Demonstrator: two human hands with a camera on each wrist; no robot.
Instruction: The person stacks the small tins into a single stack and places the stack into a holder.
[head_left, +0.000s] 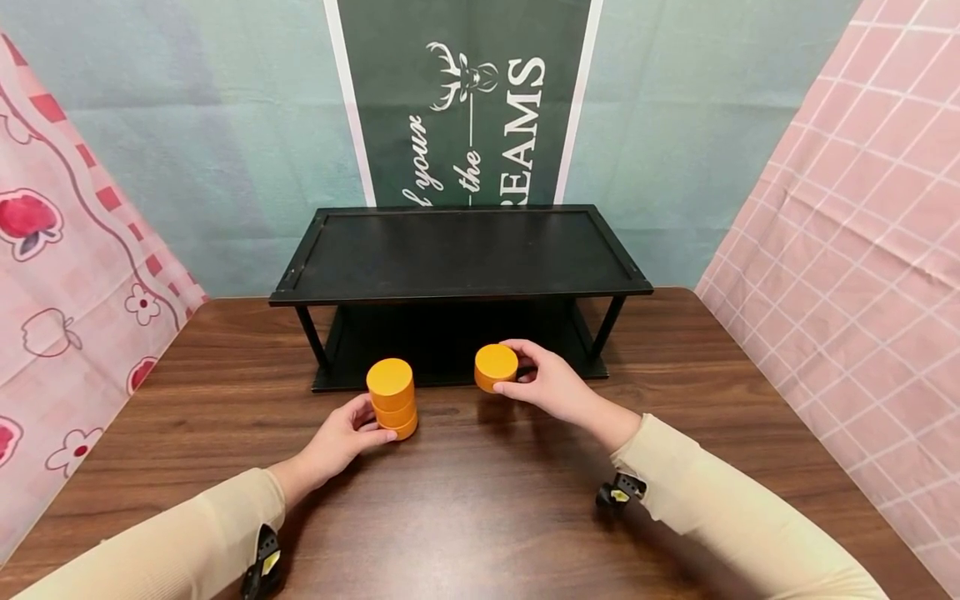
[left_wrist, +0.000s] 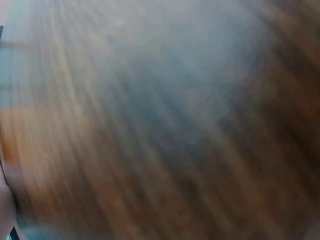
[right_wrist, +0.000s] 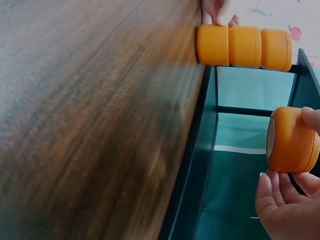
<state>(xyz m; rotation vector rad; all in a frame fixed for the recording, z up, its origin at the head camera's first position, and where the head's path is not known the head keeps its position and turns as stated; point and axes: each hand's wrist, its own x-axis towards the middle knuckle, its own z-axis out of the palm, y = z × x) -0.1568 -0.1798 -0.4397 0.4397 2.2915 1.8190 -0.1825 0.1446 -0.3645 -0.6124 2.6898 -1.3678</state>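
Three orange round lidded jars stand stacked as a column point(head_left: 392, 392) on the table, at the front left of the black shelf. My left hand point(head_left: 337, 437) holds the stack low down, thumb and fingers around the bottom jar point(right_wrist: 212, 45). To the right, my right hand point(head_left: 553, 383) grips a fourth orange jar point(head_left: 496, 364) by its side, thumb in front and fingers behind. The right wrist view shows this jar raised off the table, with a pale round base facing the tabletop. In the left wrist view only a sliver of the left hand point(left_wrist: 6, 210) shows at the edge.
A black two-tier shelf point(head_left: 465, 254) stands at the table's back, just beyond both hands. The brown wooden table point(head_left: 480, 508) extends toward me. Pink cloths hang left point(head_left: 67, 317) and right point(head_left: 847, 275); a green printed curtain point(head_left: 247, 142) hangs behind.
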